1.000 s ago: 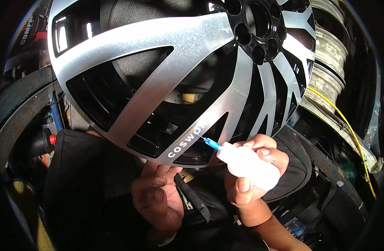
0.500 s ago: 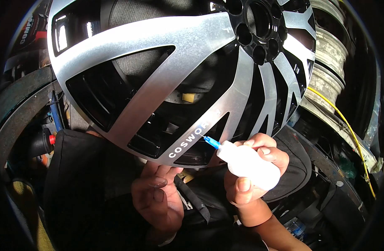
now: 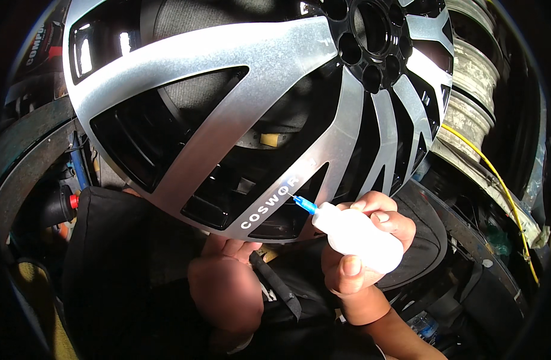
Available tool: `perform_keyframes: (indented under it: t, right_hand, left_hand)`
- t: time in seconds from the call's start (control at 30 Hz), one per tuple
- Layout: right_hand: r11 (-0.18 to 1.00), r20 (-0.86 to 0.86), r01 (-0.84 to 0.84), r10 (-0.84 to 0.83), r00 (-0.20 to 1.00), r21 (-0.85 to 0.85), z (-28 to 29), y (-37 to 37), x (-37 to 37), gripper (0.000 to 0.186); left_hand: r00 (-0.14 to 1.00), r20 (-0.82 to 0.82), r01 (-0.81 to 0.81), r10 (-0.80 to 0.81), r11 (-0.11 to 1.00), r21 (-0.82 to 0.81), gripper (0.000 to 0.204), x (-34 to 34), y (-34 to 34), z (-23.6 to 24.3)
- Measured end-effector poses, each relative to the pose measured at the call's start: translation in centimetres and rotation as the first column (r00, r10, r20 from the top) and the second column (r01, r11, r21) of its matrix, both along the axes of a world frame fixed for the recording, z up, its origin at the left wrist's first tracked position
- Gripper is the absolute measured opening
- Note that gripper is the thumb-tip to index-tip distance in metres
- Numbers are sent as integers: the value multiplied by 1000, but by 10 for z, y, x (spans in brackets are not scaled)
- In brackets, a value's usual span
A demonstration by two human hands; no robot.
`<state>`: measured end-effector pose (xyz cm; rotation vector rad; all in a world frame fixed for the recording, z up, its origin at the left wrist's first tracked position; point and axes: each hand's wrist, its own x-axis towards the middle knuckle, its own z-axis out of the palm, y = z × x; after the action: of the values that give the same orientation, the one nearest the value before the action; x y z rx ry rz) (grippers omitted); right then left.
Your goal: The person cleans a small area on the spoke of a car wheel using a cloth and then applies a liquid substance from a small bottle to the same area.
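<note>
My right hand (image 3: 371, 240) is closed round a small white squeeze bottle (image 3: 364, 239) with a blue needle tip (image 3: 304, 204). The fine needle points up and left, at a round letter in the pale lettering on one spoke of a black and silver alloy wheel (image 3: 227, 129). Whether it touches the surface I cannot tell. Below the wheel's near edge, my left hand (image 3: 226, 288) has its fingers up against the underside of the rim, their tips hidden behind it. Its palm is blurred.
Stacked bare metal wheels (image 3: 474, 72) stand at the right, with a yellow hose (image 3: 488, 161) running past them. A blue-handled tool (image 3: 78, 162) and a black object with a red tip (image 3: 64, 202) are on the left. A yellow block (image 3: 269, 140) shows through the spokes.
The wheel's left side has shifted slightly left and down. My right hand and the bottle have barely moved, with the needle still by the same letter. My left hand stays at the rim.
</note>
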<state>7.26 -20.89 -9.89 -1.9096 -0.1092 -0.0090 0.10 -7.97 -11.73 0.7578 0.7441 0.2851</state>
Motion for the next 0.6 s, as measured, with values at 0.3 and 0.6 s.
perform_keyframes:
  t: [0.3,0.6]
  right_hand:
    - [1000,-8,7,-7,1000,-23,-1,-3,-2,60]
    - [999,5,13,-13,1000,-41,-1,-5,-2,60]
  left_hand:
    - [1000,-10,24,-24,1000,-11,25,-2,2,1]
    - [999,-2,36,-36,999,1,25,-1,3,1]
